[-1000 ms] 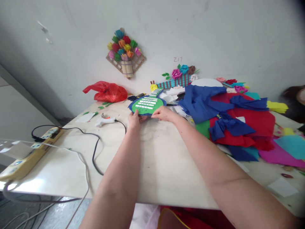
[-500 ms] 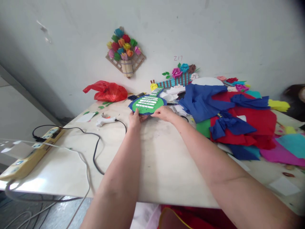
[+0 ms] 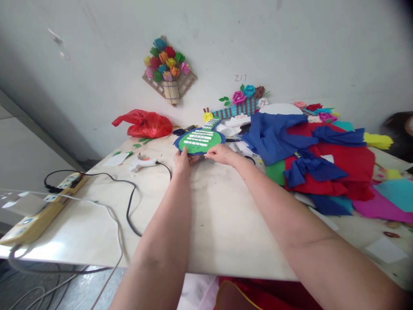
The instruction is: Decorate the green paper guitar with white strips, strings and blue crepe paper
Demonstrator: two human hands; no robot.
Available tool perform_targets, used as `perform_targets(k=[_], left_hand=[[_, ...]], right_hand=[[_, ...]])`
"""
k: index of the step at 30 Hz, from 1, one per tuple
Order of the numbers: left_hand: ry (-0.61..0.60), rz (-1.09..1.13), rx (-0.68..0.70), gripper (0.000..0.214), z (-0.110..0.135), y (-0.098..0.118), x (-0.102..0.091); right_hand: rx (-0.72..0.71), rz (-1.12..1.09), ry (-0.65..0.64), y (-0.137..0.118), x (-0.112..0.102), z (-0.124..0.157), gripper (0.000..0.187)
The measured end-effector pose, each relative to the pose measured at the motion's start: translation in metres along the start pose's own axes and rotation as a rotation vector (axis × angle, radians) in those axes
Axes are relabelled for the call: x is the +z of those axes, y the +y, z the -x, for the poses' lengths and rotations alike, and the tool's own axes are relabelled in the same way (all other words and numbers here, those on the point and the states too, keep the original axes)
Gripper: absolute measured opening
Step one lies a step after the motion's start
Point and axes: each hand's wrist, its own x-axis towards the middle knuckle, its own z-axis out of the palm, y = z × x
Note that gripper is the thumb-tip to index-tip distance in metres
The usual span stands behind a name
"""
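A paper guitar (image 3: 200,141) with a green body, blue border and white strips lies at the far side of the pale table (image 3: 209,215). My left hand (image 3: 182,161) pinches its near left edge. My right hand (image 3: 221,153) grips its near right edge with fingers curled. Both arms reach straight forward across the table.
A white glue gun (image 3: 143,163) with a black cord lies left of the guitar. A yellow power strip (image 3: 38,211) sits at the left edge. A red plastic bag (image 3: 145,124) is at the back. Heaped red, blue and magenta paper (image 3: 322,163) covers the right side.
The guitar and both hands have barely shifted; the view moved very slightly.
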Motion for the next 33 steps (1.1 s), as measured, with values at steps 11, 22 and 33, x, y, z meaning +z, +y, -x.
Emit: perform_targets(k=[11,22,33], left_hand=[[0.006,-0.019,-0.01,0.024,0.002,0.002,0.001],[0.012,-0.015,-0.02,0.022,0.003,0.004,0.002],[0.021,-0.016,-0.027,0.023,0.002,0.003,0.001]], right_hand=[[0.154,-0.107,0.027,-0.007,-0.004,-0.002,0.029],[0.238,0.117,0.174,-0.016,0.004,-0.003,0.029],[0.23,0.255,0.153,-0.023,0.006,0.002,0.035]])
